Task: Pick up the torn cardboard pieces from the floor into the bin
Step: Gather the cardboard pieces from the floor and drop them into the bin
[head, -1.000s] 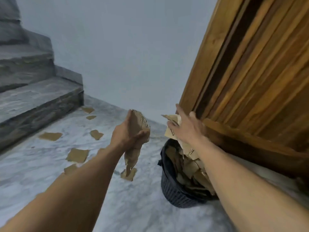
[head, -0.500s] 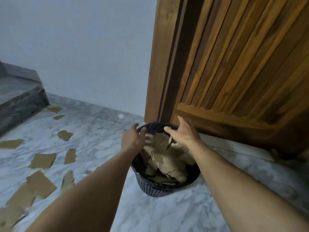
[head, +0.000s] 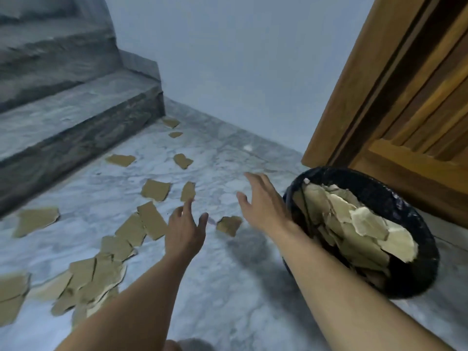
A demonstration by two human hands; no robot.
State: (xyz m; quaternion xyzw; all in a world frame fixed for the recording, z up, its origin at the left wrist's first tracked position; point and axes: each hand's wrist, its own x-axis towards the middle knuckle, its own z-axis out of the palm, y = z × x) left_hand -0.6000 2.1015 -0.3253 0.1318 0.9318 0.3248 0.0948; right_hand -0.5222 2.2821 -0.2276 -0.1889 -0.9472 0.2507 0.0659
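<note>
Cardboard on the floor: many flat, tan, ragged-edged torn cardboard pieces (head: 155, 190) lay scattered over the pale grey marble floor (head: 228, 287), from a thick overlapping heap at lower left (head: 96, 274) up to a few small scraps near the foot of the stairs.
Nearest piece: one small brown scrap (head: 229, 225) lay alone on the floor between the two hands, just ahead of them.
Cardboard in the bin: the round black mesh bin with a black liner (head: 395, 198) was packed with paler, crumpled torn pieces (head: 354, 224) that rose above its rim.
Progress: partly done, by my reading; a good load was in the bin, but well over a dozen pieces were left on the floor, so most of the gathering looked to be ahead.
Look of the pieces: thin, stiff-looking sheets, irregular in outline, lying flat; several in the heap overlapped, so they could probably be taken up a few at a time.
Left hand: the left hand (head: 186, 231) was over the floor beside the strip-shaped pieces, its grip open, fingers spread, holding nothing.
Right hand: the right hand (head: 263, 201) was just beside the bin's left rim, its grip also open and empty, palm down.
Bin's place: on the floor at the right, close to the brown wooden slatted door (head: 417, 110).
Surroundings: grey stone stairs (head: 76, 110) rose at the left; a plain pale wall (head: 240, 59) stood behind.
Risk: the bin looked nearly full, so further pieces might slide off the pile.
</note>
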